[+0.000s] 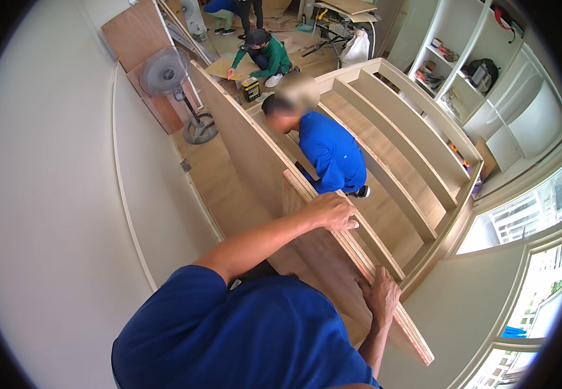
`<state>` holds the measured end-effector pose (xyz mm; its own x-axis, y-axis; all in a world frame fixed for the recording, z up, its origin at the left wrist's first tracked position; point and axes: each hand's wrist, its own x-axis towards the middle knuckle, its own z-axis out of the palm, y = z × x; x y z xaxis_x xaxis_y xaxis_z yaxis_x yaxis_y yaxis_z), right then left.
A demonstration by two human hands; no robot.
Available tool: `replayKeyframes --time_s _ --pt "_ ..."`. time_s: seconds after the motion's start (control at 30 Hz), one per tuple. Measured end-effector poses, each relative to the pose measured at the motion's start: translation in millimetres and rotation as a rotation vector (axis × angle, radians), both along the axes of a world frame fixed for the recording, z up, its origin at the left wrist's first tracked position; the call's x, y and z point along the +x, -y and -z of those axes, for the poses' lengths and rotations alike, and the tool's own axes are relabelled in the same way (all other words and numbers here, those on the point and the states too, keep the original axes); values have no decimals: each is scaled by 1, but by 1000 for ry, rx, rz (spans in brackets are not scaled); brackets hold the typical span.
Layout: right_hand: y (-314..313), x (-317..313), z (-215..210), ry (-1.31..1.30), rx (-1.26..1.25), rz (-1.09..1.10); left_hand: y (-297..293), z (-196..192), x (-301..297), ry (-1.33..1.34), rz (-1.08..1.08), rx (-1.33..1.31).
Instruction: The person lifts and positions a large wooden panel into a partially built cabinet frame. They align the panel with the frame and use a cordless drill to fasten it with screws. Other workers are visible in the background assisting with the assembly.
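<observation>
Left hand and right hand are both clamping onto the plywood board!
The left is curling over its upper edge, the right is gripping nearer; the board is slanting beside the slatted frame, where a co-worker is crouching, and a fan is standing far left.

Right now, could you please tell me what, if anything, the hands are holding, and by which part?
A plywood board, by its upper edge: the left hand toward the far end, the right hand nearer the close end.
</observation>
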<state>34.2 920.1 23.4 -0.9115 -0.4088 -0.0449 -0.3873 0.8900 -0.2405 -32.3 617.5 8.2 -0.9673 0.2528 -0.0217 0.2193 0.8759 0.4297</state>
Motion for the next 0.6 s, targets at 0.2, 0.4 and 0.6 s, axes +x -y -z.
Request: replayKeyframes --time_s 0.2,0.4,0.6 --pt "0 -2 8 12 64 -16 4 10 1 -21 -14 -4" --pt "-4 -4 13 -23 94 -69 1 6 1 9 -33 4" --pt "-2 -7 17 -29 149 -109 1 12 -5 34 -28 42"
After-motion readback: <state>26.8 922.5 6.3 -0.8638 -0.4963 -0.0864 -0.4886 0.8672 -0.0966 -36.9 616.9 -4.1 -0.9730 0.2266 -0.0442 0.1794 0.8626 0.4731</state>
